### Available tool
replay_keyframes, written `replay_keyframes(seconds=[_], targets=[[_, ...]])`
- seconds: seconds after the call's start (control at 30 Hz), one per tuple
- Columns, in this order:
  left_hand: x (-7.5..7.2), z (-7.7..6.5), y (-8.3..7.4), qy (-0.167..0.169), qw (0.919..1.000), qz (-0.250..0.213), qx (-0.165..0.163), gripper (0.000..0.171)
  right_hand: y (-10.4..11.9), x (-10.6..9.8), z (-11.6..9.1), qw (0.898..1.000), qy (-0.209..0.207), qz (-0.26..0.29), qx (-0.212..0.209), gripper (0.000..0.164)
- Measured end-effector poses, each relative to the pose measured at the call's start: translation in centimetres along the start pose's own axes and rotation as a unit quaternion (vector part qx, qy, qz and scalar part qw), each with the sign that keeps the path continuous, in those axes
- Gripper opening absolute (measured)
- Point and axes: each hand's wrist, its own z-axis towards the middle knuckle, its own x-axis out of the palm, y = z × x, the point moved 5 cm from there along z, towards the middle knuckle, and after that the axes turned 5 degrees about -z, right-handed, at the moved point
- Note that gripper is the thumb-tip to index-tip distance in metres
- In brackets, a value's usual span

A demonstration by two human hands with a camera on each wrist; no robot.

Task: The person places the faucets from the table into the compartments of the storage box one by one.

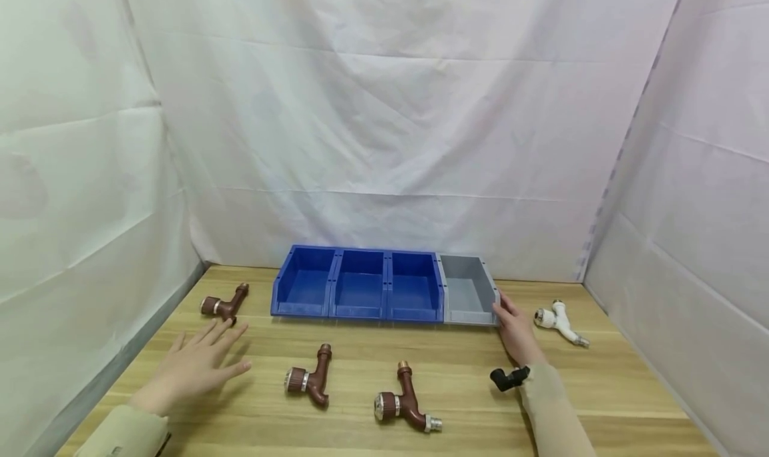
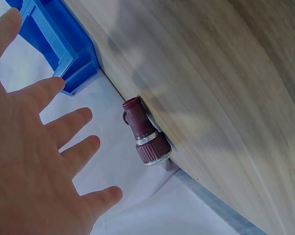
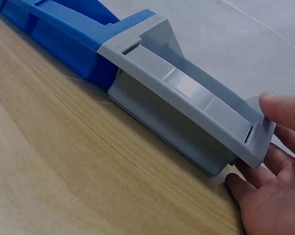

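In the head view, the grey bin points its low front lip toward the near side of the wooden table, its long axis running back toward the white cloth. It's at the right end of the row, right up against the three blue bins. The right hand is at its front right corner, pinching the side wall between thumb and fingers. Well apart, off to the bin's left, the left hand holds nothing, fingers spread wide near a brown tap.
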Motion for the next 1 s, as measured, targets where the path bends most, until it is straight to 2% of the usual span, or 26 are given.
replay_keyframes(seconds=[0.27,0.6,1.0], targets=[[0.1,0.4,0.3,-0.002,1.0000,0.000,0.004,0.078,0.0,-0.2,-0.1,0.999,0.009,-0.042,-0.014,0.062],[-1.0,1.3,0.0,-0.012,0.9997,0.018,0.008,0.080,-0.1,0.0,-0.2,0.997,0.013,-0.068,-0.018,0.061],[-2.9,3.1,-0.1,-0.040,0.9972,0.046,0.043,0.081,-0.6,-0.3,-0.2,0.999,0.013,-0.052,-0.009,0.061]])
